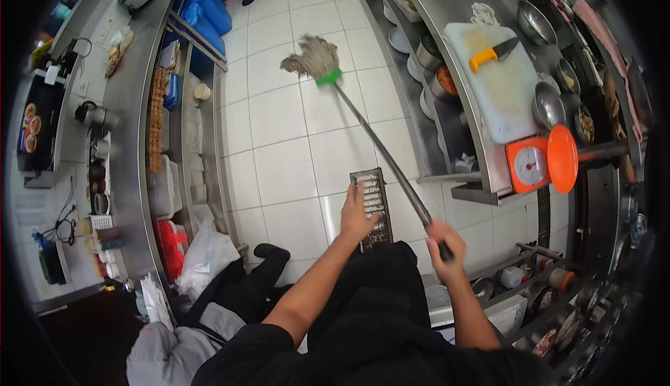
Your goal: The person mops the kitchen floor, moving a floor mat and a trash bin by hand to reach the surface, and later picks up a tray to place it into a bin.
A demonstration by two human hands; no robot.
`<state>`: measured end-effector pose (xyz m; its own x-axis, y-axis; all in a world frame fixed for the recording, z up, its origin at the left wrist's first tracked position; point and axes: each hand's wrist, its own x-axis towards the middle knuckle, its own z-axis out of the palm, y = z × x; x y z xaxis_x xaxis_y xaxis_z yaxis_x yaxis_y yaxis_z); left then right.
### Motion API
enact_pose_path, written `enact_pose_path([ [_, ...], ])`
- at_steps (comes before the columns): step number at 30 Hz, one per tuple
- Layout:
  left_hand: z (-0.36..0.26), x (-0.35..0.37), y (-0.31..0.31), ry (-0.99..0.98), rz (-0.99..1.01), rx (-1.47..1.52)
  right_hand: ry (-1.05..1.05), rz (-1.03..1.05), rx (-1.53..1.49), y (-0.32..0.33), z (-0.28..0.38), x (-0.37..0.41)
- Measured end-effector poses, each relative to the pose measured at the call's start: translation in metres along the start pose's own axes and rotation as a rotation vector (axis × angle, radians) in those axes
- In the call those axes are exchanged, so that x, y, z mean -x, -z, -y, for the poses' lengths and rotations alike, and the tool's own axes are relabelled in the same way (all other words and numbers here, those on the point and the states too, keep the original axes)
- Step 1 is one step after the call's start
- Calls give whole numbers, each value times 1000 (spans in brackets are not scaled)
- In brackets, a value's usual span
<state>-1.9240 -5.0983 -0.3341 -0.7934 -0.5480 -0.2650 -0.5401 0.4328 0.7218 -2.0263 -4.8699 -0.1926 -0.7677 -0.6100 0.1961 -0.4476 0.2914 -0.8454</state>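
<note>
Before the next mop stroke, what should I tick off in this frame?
1. Grip: right hand closed on the mop: ok.
2. Second grip: left hand is open and off the handle: not ok.
3. Contact: mop head looks down on the floor: ok.
4. Grate seated flat in the floor: cannot tell.
5. Another person's shoe apart from the mop: ok.
</note>
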Motion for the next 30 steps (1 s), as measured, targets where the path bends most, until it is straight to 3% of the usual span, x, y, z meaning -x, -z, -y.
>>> enact_pose_path([
  [3,-89,-58,28,-314,-14,-190,154,-132,-21,53,91,-11],
  [4,-110,-74,26,-430,-10,-113,211,-184,-52,57,107,-22],
  [6,-109,-108,3,-605,187,-145,199,-434,-297,38,111,-49],
  [7,-113,-134,3,-466,364,-138,247,-466,-368,31,98,-68],
  [10,-102,-236,16,-493,265,-413,268,-529,-519,-18,46,-141],
  [12,-83,-339,20,-377,182,-657,261,-553,-425,-67,-16,-205],
  [13,-65,-400,23,-275,147,-754,255,-475,-389,-111,-78,-225],
  [15,-64,-499,47,43,11,-848,398,-382,-310,-169,-129,-338],
  [16,-79,-527,63,138,107,-890,394,-314,-221,-184,-141,-395],
  [18,-31,-585,61,-170,2,-813,353,-286,-255,-225,-204,-490],
  [20,-49,-573,79,-302,145,-725,333,-313,-171,-231,-249,-571],
  [22,-32,-555,85,-490,182,-601,120,-238,-244,-239,-281,-625],
  [24,-13,-535,83,-357,271,-486,149,-178,-129,-218,-285,-654],
  [26,0,-518,77,-231,349,-455,125,-287,-190,-218,-296,-650],
  [30,19,-507,55,-156,285,-275,87,-308,-174,-209,-290,-567],
])
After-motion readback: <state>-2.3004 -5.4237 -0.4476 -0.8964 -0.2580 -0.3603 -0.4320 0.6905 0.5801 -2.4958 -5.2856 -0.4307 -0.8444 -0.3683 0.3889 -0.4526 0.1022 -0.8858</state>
